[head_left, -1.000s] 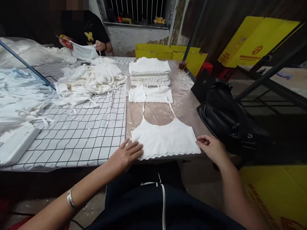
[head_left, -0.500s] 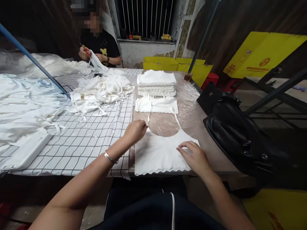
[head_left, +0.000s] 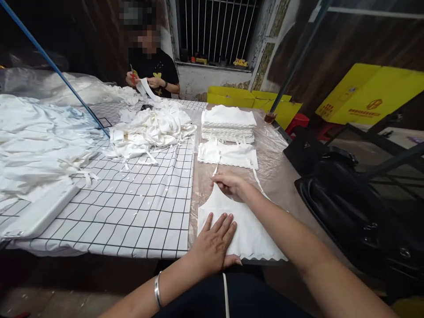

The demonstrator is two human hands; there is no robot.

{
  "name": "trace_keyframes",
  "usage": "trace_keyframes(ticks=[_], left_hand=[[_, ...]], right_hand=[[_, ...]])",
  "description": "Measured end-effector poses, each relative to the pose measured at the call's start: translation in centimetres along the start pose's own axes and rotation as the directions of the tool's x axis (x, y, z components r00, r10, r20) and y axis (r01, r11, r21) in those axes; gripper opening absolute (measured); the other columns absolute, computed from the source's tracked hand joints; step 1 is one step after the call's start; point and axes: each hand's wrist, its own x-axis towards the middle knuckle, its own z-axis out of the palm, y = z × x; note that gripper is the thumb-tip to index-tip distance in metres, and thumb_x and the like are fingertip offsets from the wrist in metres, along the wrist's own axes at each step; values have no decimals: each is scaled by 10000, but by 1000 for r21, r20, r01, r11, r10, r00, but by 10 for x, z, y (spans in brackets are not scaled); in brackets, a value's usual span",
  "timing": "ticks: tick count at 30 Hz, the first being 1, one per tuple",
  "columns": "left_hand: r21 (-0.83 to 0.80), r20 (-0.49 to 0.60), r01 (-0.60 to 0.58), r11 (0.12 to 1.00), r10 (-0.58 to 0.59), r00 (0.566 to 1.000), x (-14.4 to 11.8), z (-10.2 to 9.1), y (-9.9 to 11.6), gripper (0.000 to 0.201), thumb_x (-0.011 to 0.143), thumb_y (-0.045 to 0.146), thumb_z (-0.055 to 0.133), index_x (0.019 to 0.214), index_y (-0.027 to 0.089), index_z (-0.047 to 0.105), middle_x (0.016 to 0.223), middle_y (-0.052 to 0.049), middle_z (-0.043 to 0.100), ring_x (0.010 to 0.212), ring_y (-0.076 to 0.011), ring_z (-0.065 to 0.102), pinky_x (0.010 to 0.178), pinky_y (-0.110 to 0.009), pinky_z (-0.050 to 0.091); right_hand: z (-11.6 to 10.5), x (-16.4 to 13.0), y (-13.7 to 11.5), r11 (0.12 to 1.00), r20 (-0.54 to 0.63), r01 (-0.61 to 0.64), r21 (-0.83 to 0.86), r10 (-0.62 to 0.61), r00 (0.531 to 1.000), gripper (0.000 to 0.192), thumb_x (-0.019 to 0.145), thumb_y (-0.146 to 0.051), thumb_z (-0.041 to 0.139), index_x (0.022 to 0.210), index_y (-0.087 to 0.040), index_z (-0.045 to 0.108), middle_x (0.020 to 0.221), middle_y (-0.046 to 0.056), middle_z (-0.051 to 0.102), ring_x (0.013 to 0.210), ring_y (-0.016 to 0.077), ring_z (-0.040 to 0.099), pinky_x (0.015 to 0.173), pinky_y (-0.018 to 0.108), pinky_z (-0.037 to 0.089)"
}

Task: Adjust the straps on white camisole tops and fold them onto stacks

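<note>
The left hand (head_left: 213, 243), fingers spread flat, is pressing the thin white scallop-hemmed camisole (head_left: 247, 229) lying nearest the person, just below the stack of folded white garments (head_left: 228, 123). The right hand (head_left: 232, 183) is pinching its strap. The fabric seems light, limp and slippery; edges likely grip best.
</note>
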Motion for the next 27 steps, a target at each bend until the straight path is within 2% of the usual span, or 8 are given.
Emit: trace_keyframes(ticks=[12, 16, 18, 20, 22, 23, 25, 27], left_hand=[[-54, 22, -38, 998, 39, 999, 2, 10, -1, 895, 890, 732, 267, 1513, 90, 278, 1543, -194, 268, 1456, -322, 239, 1172, -559, 184], [-383, 78, 56, 922, -28, 997, 5, -10, 0, 912, 867, 741, 347, 1489, 74, 336, 1543, -219, 253, 1459, -358, 202, 1171, -625, 107], [-735, 78, 148, 662, -134, 988, 10, -30, 0, 861, 879, 733, 337, 1445, 90, 424, 1518, -213, 339, 1438, -341, 278, 1185, -586, 136], [-977, 135, 171, 128, -251, 959, 18, -51, -1, 803, 914, 708, 253, 1372, 99, 507, 1435, -213, 480, 1353, -311, 441, 1157, -524, 283], [-905, 238, 118, -409, -257, 937, 28, -69, -4, 759, 953, 652, 194, 1270, 76, 572, 1304, -225, 597, 1203, -286, 592, 1069, -470, 426], [-808, 269, 85, -583, -237, 934, 33, -75, -5, 704, 979, 596, 203, 1219, 61, 593, 1231, -225, 639, 1119, -268, 646, 1029, -444, 467], [-648, 301, 39, -761, -209, 930, 41, -83, -6, 523, 1020, 428, 281, 1142, 44, 615, 1112, -204, 690, 978, -219, 700, 992, -388, 497], [-565, 328, 21, -825, -201, 923, 46, -89, -4, 401, 1022, 292, 328, 1130, 30, 612, 1048, -190, 706, 904, -189, 712, 976, -349, 507]], right_hand=[[-86, 57, -110, 947, -119, -15, 322, 56, 991, 177, 940, -109, 499, 772, -161, 523, 603, -29, 544, 372, 18, 240, 335, 130, 183], [-86, 27, -115, 934, -206, 139, 329, -72, 976, 167, 945, -107, 501, 793, -152, 555, 663, -10, 601, 409, 24, 339, 383, 133, 304], [-78, -11, -101, 909, -239, 335, 248, -278, 930, 141, 946, -156, 528, 823, -148, 597, 730, 19, 646, 485, 45, 456, 476, 162, 420], [-65, -62, -76, 844, -168, 529, 91, -510, 844, 83, 903, -227, 611, 868, -166, 654, 817, 44, 680, 618, 102, 575, 639, 254, 520], [-52, -113, -41, 736, 65, 673, -75, -670, 739, 84, 852, -273, 662, 855, -203, 710, 934, 62, 701, 804, 178, 639, 821, 364, 524], [-46, -135, -23, 686, 208, 714, -140, -685, 698, 90, 821, -258, 684, 893, -232, 733, 1007, 64, 702, 937, 222, 638, 911, 409, 492], [-37, -166, 12, 671, 191, 713, -204, -687, 702, 239, 809, -228, 674, 1037, -278, 722, 1262, 61, 619, 1209, 267, 527, 1071, 463, 369], [-30, -177, 41, 757, -35, 645, -106, -651, 758, 359, 821, -252, 661, 1176, -301, 650, 1379, 54, 528, 1303, 256, 445, 1124, 467, 301]])
